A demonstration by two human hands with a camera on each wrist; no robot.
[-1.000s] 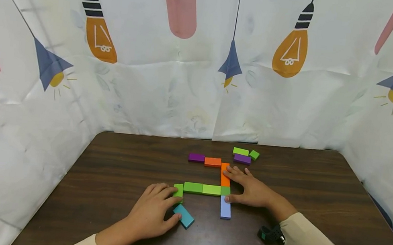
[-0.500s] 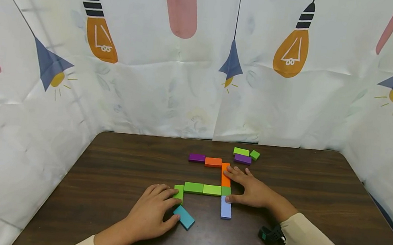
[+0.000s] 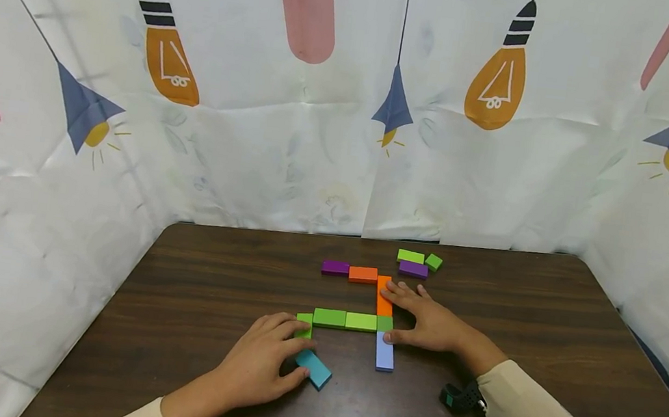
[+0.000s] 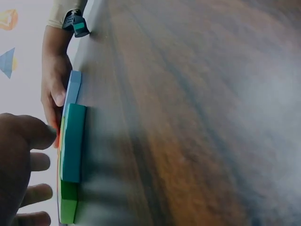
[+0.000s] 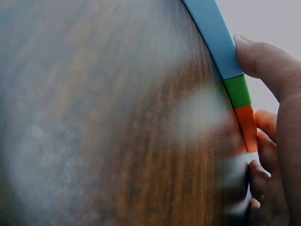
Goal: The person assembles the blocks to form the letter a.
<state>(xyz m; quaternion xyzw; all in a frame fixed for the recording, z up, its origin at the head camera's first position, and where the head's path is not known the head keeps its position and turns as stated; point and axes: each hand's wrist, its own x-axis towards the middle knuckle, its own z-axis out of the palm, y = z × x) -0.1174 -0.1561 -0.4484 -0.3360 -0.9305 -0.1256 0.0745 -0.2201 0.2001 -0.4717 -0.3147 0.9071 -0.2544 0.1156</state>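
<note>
In the head view my left hand [image 3: 258,358] lies low with fingers spread. Its fingertips rest at an upright-set light green block [image 3: 304,325], which they partly cover. Index finger and thumb reach over the near end of a teal block [image 3: 316,371] that lies slanted; its upper-left end is hidden. My right hand [image 3: 429,324] stretches its fingers onto an orange block [image 3: 383,300], while the thumb touches the top of a light blue block [image 3: 384,355]. Between those two blocks sits a small green block [image 5: 238,92], visible in the right wrist view.
Two green blocks [image 3: 329,318] run in a row between the hands. Farther back lie a red-orange block [image 3: 363,275] and a purple block [image 3: 336,268]. Behind the right hand are a violet block [image 3: 413,269] and two green ones. A black wristband device [image 3: 460,397] is on the right wrist.
The left index finger and thumb have shifted slightly right over the teal block. The right hand has stayed in place.
</note>
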